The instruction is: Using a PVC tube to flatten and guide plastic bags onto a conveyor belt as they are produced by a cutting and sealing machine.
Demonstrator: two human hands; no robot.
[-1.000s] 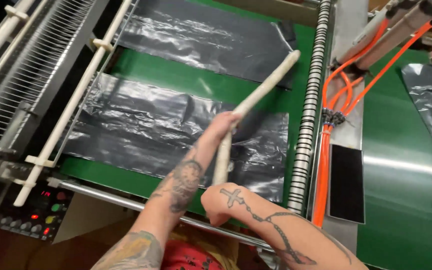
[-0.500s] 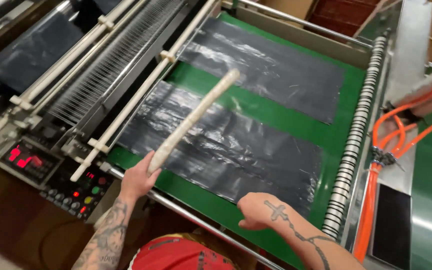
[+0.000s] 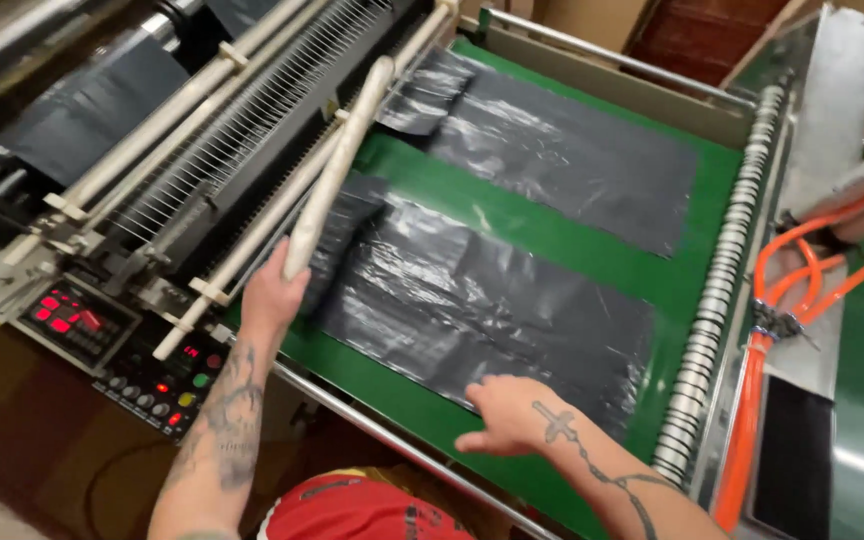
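Note:
My left hand (image 3: 274, 296) grips the near end of a long pale stick (image 3: 337, 165). The stick slants up and away over the left edge of a green conveyor bed (image 3: 512, 225), next to the machine's white rollers. Its shaft lies on the folded-over left edge of the near stack of black plastic bags (image 3: 482, 310). My right hand (image 3: 512, 415) rests flat, fingers spread, on the near edge of that stack. A second stack of black bags (image 3: 562, 150) lies farther back on the bed.
A control panel (image 3: 112, 345) with red displays and coloured buttons sits at the machine's near left. A coiled spring roller (image 3: 717, 290) borders the bed on the right, with orange hoses (image 3: 802, 300) beyond it. A metal rail (image 3: 392, 440) runs along the front edge.
The stick has swung left from over the middle of the bags to the roller side. The near stack's left edge has been folded over. My right hand has gone onto the stack.

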